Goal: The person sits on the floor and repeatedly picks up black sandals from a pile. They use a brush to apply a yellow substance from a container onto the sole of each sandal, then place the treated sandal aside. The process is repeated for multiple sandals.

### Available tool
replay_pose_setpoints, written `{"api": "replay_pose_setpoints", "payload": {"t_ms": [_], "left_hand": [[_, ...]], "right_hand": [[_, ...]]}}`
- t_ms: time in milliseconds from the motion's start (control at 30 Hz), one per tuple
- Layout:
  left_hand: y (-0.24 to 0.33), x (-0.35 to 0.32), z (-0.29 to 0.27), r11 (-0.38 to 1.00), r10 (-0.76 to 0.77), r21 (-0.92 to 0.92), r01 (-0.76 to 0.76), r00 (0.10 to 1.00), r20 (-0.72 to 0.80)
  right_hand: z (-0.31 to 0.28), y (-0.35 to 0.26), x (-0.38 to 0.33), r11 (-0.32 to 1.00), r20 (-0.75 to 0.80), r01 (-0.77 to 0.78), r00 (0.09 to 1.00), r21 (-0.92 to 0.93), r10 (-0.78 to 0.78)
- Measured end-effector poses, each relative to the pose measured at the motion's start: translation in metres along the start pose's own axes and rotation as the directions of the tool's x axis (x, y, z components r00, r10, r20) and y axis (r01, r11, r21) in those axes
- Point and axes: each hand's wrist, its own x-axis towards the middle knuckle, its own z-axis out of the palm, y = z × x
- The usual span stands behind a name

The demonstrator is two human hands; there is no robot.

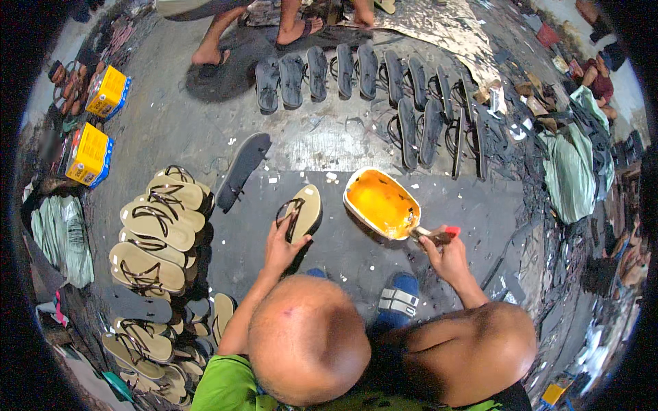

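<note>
While the left hand (281, 248) pinched a tan sandal (310, 207), already strapped, between thumb and fingers, the right hand (449, 260) clasped a brush (439, 238) at the tray (347, 198), right of that sandal; slick orange paste (378, 197) coated the tray's rounded bowl; left of the left grip, a pile (162, 222) of smooth, strapped sandals looked likewise assembled; beyond that grip, matte dark slippers (344, 72) lay in rows, their progress unclear.

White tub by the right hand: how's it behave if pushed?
The white tub probably won't roll: it's oblong and sits open side up. The orange contents look wet and glossy, so a hard shove may slosh or smear them. The brush at its near-right corner might snag it.
</note>
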Motion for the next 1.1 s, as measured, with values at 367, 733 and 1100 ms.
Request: {"api": "replay_pose_setpoints", "payload": {"t_ms": [367,733,1100], "left_hand": [[0.205,0.099,-0.038,0.147,0.11,-0.95,0.276,0.95,0.293],[0.271,0.076,-0.011,-0.06,0.147,-0.965,0.256,0.958,0.246],[0.282,0.067,-0.031,-0.018,0.108,-0.975,0.221,0.97,0.217]], "right_hand": [[-0.041,-0.101,0.062,0.574,-0.111,-0.033,0.97,0.818,0.214],[-0.027,-0.11,0.076,0.756,-0.373,0.209,0.927,0.62,0.05],[-0.042,-0.112,0.052,0.679,-0.286,0.473,0.881,0.561,-0.377]]}}
